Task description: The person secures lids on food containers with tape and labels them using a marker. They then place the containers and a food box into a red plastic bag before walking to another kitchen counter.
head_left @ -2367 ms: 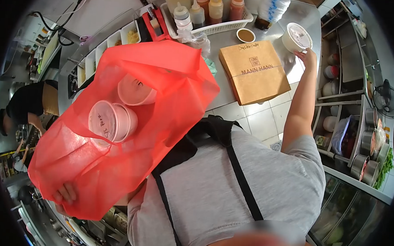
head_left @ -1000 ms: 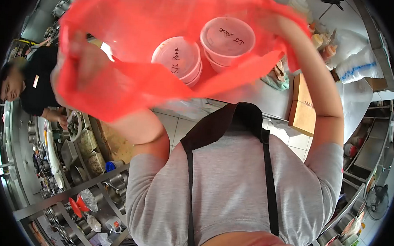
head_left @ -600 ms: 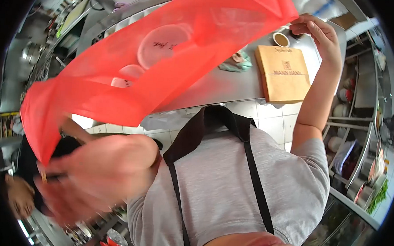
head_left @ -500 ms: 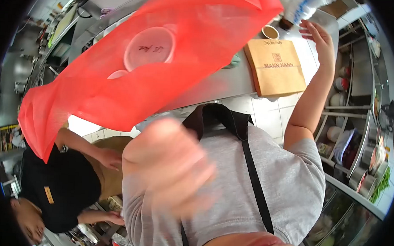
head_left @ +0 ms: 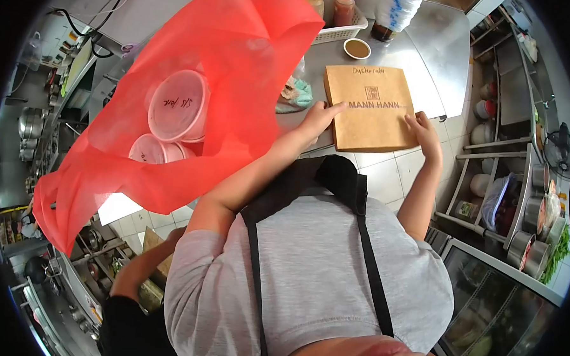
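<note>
A brown paper takeaway box (head_left: 370, 121), printed "MANN HANN" and with handwriting along its top, lies at the counter's near edge. My left hand (head_left: 320, 120) grips its left side, thumb on top. On the right side, my right hand (head_left: 425, 132) holds the box with its fingers around the edge. To the left is a red, see-through carrier bag (head_left: 230, 112). Inside it are a large round lidded tub (head_left: 179, 106) with writing on the lid and smaller tubs (head_left: 152, 149). Just behind the box sits a small cup of brown sauce (head_left: 357, 49).
At the back, a white basket (head_left: 342, 34) holds sauce bottles, beside a clear plastic-wrapped stack (head_left: 397, 11). A green cloth (head_left: 296, 94) lies left of the box. Shelves with pots (head_left: 520, 245) stand at right. A co-worker's arm (head_left: 138, 270) is at lower left.
My left hand has come from near my chest to the box's left side. My right hand has moved back from the wrapped stack to its right side. The co-worker has shifted.
</note>
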Motion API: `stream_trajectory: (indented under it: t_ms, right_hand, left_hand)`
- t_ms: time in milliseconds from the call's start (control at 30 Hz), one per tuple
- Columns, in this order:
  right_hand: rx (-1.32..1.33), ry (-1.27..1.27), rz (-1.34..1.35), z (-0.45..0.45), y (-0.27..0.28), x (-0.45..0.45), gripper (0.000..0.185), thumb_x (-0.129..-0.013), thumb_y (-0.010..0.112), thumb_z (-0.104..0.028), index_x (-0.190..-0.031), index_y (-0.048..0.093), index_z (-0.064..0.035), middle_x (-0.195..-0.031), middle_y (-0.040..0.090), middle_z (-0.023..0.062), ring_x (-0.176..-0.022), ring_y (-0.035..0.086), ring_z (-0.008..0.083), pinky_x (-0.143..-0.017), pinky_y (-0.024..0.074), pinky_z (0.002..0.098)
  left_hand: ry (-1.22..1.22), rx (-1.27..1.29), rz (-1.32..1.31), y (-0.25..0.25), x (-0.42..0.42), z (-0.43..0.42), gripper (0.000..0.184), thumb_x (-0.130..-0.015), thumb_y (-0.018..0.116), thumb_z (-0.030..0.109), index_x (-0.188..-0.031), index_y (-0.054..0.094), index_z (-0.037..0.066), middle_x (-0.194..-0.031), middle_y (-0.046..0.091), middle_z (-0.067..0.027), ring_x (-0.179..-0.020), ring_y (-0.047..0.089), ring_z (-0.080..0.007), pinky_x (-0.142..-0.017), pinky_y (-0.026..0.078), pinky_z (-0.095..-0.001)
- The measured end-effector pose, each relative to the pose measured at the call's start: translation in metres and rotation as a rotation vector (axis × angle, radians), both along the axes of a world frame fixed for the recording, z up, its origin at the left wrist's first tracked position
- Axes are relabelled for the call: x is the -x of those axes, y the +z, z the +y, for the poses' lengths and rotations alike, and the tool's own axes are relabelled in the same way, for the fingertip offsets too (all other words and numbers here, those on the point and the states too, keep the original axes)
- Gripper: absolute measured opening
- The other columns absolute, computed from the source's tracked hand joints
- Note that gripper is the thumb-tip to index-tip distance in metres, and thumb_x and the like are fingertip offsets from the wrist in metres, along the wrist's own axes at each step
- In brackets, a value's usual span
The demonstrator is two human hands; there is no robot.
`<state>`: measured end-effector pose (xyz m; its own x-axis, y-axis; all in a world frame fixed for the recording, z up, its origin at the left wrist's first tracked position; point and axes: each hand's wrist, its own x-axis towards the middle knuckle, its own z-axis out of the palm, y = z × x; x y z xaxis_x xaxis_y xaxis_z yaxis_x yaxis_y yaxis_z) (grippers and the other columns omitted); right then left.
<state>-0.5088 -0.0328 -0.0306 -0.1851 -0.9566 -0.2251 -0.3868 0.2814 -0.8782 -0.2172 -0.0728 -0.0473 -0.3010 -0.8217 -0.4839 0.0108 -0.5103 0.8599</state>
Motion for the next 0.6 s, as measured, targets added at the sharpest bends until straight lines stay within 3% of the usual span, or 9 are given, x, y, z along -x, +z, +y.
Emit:
stream_trajectory:
  t_ms: [100, 133, 167, 300, 400, 467, 500, 533, 600]
  right_hand:
    - [-0.069, -0.093, -0.518, 0.026, 0.012, -0.001, 0.031, -0.084, 0.056, -0.021, -0.108, 0.048, -0.0037, -0.089, 0.058, 0.0064, -0.080, 0.056, 0.0114, -0.067, 0.0435, 0.0231]
    - [-0.070, -0.083, -0.519, 0.032, 0.012, -0.001, 0.031, -0.084, 0.056, -0.021, -0.108, 0.048, -0.0037, -0.089, 0.058, 0.0064, -0.080, 0.056, 0.0114, -0.067, 0.0435, 0.0231]
    - [-0.031, -0.096, -0.544, 0.036, 0.012, 0.001, 0.031, -0.084, 0.056, -0.020, -0.109, 0.048, -0.0036, -0.091, 0.058, 0.0066, -0.084, 0.056, 0.0117, -0.069, 0.0431, 0.0233]
    - [0.123, -0.212, -0.684, 0.044, 0.027, 0.007, 0.040, -0.084, 0.052, -0.016, -0.119, 0.044, 0.0022, -0.107, 0.054, 0.0119, -0.100, 0.053, 0.0171, -0.083, 0.0423, 0.0268]
    - [0.195, -0.141, -0.859, 0.032, 0.041, 0.026, 0.055, -0.078, 0.057, -0.020, -0.121, 0.040, 0.0084, -0.111, 0.052, 0.0197, -0.101, 0.053, 0.0246, -0.088, 0.0419, 0.0301]
    - [0.301, -0.219, -0.798, 0.023, 0.079, 0.005, 0.060, -0.072, 0.059, -0.022, -0.120, 0.041, 0.0106, -0.111, 0.052, 0.0225, -0.101, 0.054, 0.0280, -0.088, 0.0420, 0.0329]
    - [0.313, -0.125, -0.945, 0.017, 0.105, -0.009, 0.061, -0.069, 0.059, -0.023, -0.117, 0.044, 0.0113, -0.110, 0.053, 0.0227, -0.099, 0.054, 0.0289, -0.089, 0.0415, 0.0341]
    - [0.372, -0.171, -0.847, 0.016, 0.128, -0.021, 0.059, -0.070, 0.058, -0.025, -0.115, 0.046, 0.0110, -0.109, 0.054, 0.0227, -0.099, 0.054, 0.0279, -0.089, 0.0413, 0.0333]
    - [0.516, -0.277, -0.912, 0.002, 0.150, -0.028, 0.054, -0.072, 0.056, -0.026, -0.112, 0.050, 0.0093, -0.107, 0.056, 0.0211, -0.098, 0.055, 0.0268, -0.087, 0.0432, 0.0332]
  left_hand:
    - [-0.092, 0.017, 0.163, 0.006, 0.002, 0.002, 0.058, -0.077, 0.065, 0.027, -0.112, 0.039, -0.010, -0.108, 0.052, -0.0193, -0.104, 0.051, -0.0214, -0.082, 0.043, -0.0311]
    - [-0.128, 0.048, 0.280, 0.001, 0.004, 0.003, 0.062, -0.077, 0.066, 0.024, -0.116, 0.034, -0.012, -0.109, 0.051, -0.0203, -0.104, 0.050, -0.0218, -0.082, 0.044, -0.0304]
    - [-0.039, 0.010, 0.259, -0.003, 0.010, 0.005, 0.077, -0.075, 0.069, 0.020, -0.121, 0.017, -0.013, -0.114, 0.046, -0.0230, -0.105, 0.050, -0.0239, -0.083, 0.045, -0.0294]
    - [-0.013, 0.111, 0.304, 0.046, 0.019, 0.017, 0.085, -0.077, 0.067, 0.018, -0.123, 0.002, -0.010, -0.119, 0.039, -0.0215, -0.105, 0.050, -0.0214, -0.087, 0.043, -0.0288]
    - [0.035, 0.348, 0.227, 0.092, 0.019, 0.020, 0.082, -0.076, 0.068, 0.023, -0.122, 0.010, -0.011, -0.115, 0.041, -0.0191, -0.105, 0.049, -0.0217, -0.087, 0.042, -0.0284]
    - [0.037, 0.424, 0.233, 0.130, 0.009, 0.025, 0.081, -0.077, 0.067, 0.028, -0.122, 0.012, -0.010, -0.114, 0.043, -0.0183, -0.105, 0.050, -0.0217, -0.087, 0.042, -0.0284]
    - [0.009, 0.495, 0.243, 0.152, 0.005, 0.028, 0.080, -0.077, 0.066, 0.032, -0.122, 0.014, -0.010, -0.112, 0.044, -0.0175, -0.104, 0.050, -0.0216, -0.087, 0.043, -0.0284]
    - [-0.035, 0.454, 0.281, 0.177, -0.004, 0.033, 0.082, -0.078, 0.063, 0.037, -0.125, 0.013, -0.009, -0.112, 0.045, -0.0174, -0.105, 0.050, -0.0223, -0.086, 0.043, -0.0288]
    - [-0.102, 0.490, 0.304, 0.227, -0.026, 0.049, 0.086, -0.079, 0.059, 0.044, -0.130, 0.012, -0.007, -0.114, 0.045, -0.0175, -0.103, 0.051, -0.0237, -0.082, 0.045, -0.0302]
